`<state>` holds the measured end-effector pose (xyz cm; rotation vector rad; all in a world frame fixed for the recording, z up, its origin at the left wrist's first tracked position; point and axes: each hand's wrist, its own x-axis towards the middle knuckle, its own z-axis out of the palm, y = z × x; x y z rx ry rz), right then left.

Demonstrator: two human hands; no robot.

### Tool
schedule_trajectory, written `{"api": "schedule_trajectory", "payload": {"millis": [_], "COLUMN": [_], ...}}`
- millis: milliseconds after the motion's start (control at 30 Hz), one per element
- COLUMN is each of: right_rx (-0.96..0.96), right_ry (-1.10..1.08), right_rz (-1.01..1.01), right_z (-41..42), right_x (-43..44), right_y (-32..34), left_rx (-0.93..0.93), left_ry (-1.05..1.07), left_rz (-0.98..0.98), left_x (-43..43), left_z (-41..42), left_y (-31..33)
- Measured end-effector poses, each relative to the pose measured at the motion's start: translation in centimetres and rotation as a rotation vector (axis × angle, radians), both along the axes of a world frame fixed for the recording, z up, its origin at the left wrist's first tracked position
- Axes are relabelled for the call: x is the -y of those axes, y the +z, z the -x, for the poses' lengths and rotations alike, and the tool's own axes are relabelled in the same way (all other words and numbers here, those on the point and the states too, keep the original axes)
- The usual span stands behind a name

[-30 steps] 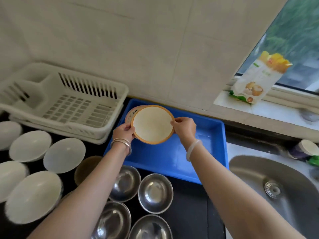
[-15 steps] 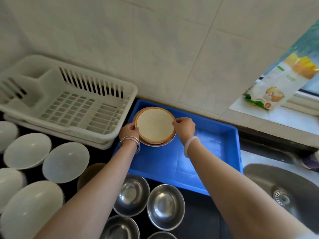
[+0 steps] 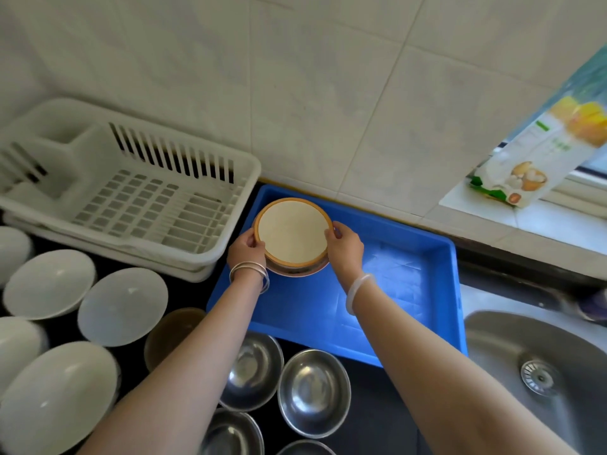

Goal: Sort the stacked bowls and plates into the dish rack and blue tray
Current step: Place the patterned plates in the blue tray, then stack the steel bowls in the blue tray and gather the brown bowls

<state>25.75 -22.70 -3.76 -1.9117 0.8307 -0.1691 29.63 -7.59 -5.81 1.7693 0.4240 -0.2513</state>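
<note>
- lowering an orange-rimmed plate [image 3: 293,237] onto another plate [image 3: 295,270] in the far-left corner of the blue tray [image 3: 404,284], left hand [image 3: 245,249] and right hand [image 3: 345,249] both pinching its rim.
- best to centre it, ease down flat, then let go.
- counted: two plates, about five white bowls [image 3: 122,305], roughly five steel bowls [image 3: 313,392], one brown bowl [image 3: 170,333], one bare dish rack [image 3: 131,198].

We see the left hand [image 3: 245,250] and right hand [image 3: 345,254] gripping an orange-rimmed plate [image 3: 293,236] at opposite edges, over the blue tray's [image 3: 410,274] far left corner, beside the white dish rack [image 3: 138,198].
</note>
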Motion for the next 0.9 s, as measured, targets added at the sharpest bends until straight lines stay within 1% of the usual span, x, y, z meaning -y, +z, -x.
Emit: {"api": "schedule_trajectory", "payload": {"millis": [133, 233, 300, 500, 600, 700, 767, 900], "right_rx": [0.015, 0.015, 0.033, 0.057, 0.019, -0.05, -0.128, -0.299], "right_ry": [0.052, 0.078, 0.089, 0.171, 0.196, 0.233, 0.25, 0.28], "right_rz": [-0.025, -0.056, -0.066, -0.02, -0.077, -0.12, -0.106, -0.007], "right_z": [1.1, 2.1, 3.2, 9.1, 12.9, 16.9, 19.6, 24.2], "right_x": [-0.3, -0.1, 0.2, 0.6, 0.4, -0.1, -0.3, -0.4], "right_y": [0.1, 0.8, 1.2, 2.2, 1.7, 0.6, -0.4, -2.6], "left_rx": [-0.008, -0.041, -0.068, -0.141, -0.173, -0.207, -0.21, -0.199], "left_ry": [0.023, 0.035, 0.021, -0.026, -0.07, -0.162, -0.245, -0.406], "left_rz": [0.069, 0.195, 0.245, 0.247, 0.203, 0.071, -0.024, -0.159], "left_x": [0.0, -0.4, -0.9, -3.2, -4.4, -5.4, -6.0, -6.6], "left_z": [0.7, 1.7, 3.0, 10.5, 15.7, 20.3, 22.8, 26.1], "left_y": [0.1, 0.6, 1.0, 2.9, 3.2, 2.5, 1.8, 0.6]}}
